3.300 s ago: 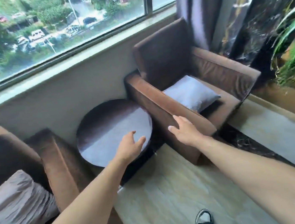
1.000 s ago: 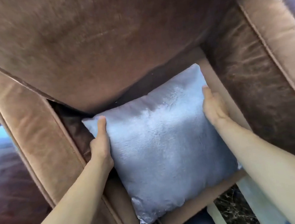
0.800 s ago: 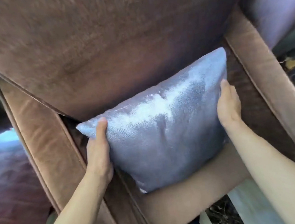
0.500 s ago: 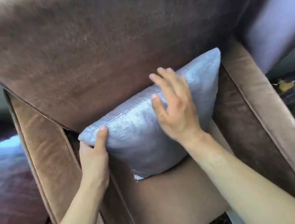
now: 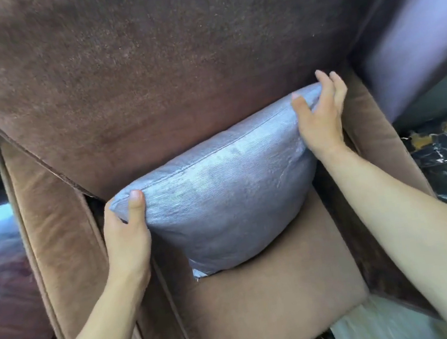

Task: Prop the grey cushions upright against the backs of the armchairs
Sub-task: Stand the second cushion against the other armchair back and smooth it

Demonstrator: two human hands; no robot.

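My left hand (image 5: pixel 127 232) and right hand (image 5: pixel 320 118) grip the top corners of the grey cushion (image 5: pixel 221 206), standing it against the brown armchair (image 5: pixel 149 79) back.

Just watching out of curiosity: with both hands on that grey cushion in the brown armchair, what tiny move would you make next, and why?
Probably let go with both hands. The grey cushion already stands on the seat, its top seam against the chair back. The left hand pinches one top corner; the right hand cups the other. If it slumps, press it back.
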